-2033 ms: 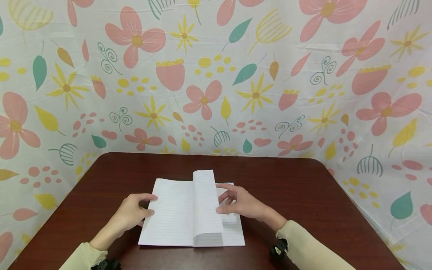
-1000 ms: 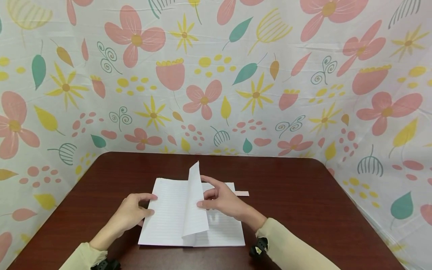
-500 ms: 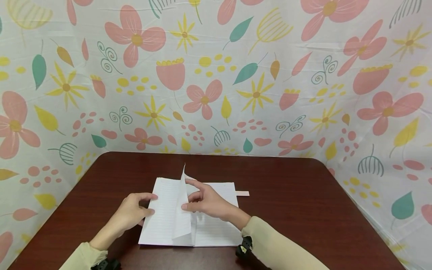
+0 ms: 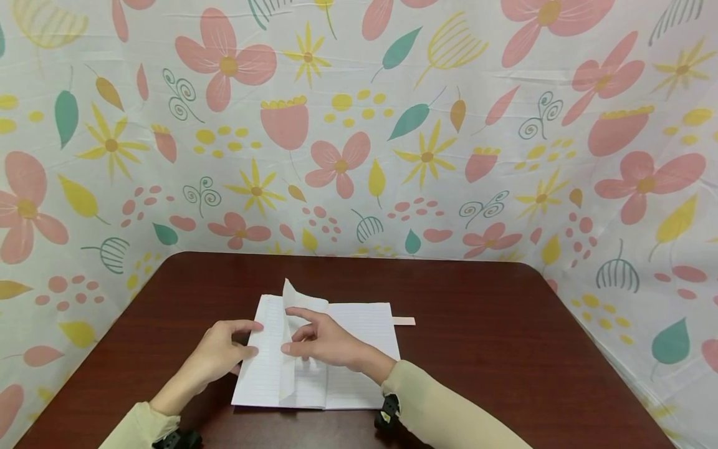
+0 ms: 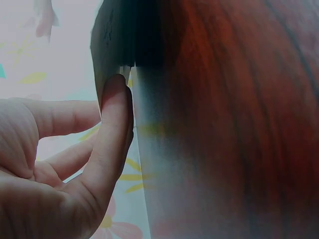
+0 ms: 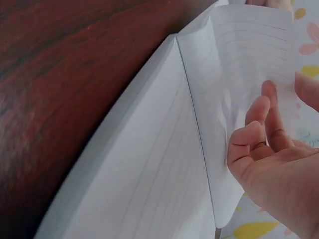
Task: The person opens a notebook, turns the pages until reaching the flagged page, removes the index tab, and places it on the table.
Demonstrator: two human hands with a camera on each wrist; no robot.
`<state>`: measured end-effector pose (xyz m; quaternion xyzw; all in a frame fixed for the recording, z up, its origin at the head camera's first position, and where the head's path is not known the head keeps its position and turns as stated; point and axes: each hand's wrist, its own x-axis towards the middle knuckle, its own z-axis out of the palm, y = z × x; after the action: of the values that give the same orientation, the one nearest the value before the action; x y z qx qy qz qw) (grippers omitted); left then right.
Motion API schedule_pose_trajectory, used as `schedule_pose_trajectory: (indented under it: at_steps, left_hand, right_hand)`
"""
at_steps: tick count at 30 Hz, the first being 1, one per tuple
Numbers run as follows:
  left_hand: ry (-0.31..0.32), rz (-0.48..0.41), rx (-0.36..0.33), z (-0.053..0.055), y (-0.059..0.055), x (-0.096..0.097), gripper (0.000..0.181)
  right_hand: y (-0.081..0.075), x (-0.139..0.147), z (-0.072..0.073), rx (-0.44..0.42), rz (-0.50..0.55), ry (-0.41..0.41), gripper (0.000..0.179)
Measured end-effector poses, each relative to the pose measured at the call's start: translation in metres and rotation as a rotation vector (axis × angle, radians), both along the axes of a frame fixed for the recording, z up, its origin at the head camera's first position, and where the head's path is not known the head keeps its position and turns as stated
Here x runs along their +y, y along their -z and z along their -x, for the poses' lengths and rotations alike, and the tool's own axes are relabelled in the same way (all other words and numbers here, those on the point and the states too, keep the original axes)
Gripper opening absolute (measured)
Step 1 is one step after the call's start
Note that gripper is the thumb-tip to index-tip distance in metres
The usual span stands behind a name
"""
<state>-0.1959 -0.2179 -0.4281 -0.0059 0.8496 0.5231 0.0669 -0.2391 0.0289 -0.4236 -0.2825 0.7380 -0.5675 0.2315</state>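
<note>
An open notebook (image 4: pixel 361 324) with lined white pages lies on the table in the head view. My left hand (image 4: pixel 221 348) grips its left edge, thumb on top and other fingers reaching below. From the left wrist view, the notebook's edge (image 5: pixel 105 47) sits between those fingers. A raised page (image 4: pixel 288 371) stands nearly upright over the left half, its outer edge pinched by my right hand (image 4: pixel 331 343). Seen from the right wrist, that lined page (image 6: pixel 249 45) bows up from the spine, with the thumb on one side and curled fingers on the other.
A pale strip (image 4: pixel 404 321) sticks out past the notebook's right edge. The dark brown table (image 4: pixel 477 324) reaches back to a flower-printed cloth (image 4: pixel 348 125) hanging behind and beside it. A black band (image 4: pixel 387 411) is on the right wrist.
My right hand has carried pages leftward across the spine, from the right half to over the left half. The pale strip at the right has come into view. My left hand stays put.
</note>
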Motion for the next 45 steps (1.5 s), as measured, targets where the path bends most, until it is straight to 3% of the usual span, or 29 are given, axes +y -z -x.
schedule_pose_trajectory:
  at_steps: [12,26,37,45]
  left_hand:
    - [0.004,0.006,0.026,0.001,-0.002,0.0,0.041]
    - [-0.015,0.01,0.01,0.0,-0.004,0.001,0.034]
    - [0.014,0.017,0.045,0.001,0.001,-0.002,0.059]
    - [0.011,0.021,0.045,0.001,-0.001,0.0,0.059]
  right_hand:
    - [0.002,-0.006,-0.004,-0.021,-0.04,-0.028,0.064]
    - [0.002,-0.007,-0.005,0.0,-0.101,-0.064,0.063]
    - [-0.001,-0.005,-0.007,-0.007,-0.087,-0.078,0.058]
    - [-0.006,0.011,-0.005,0.035,-0.073,-0.101,0.056]
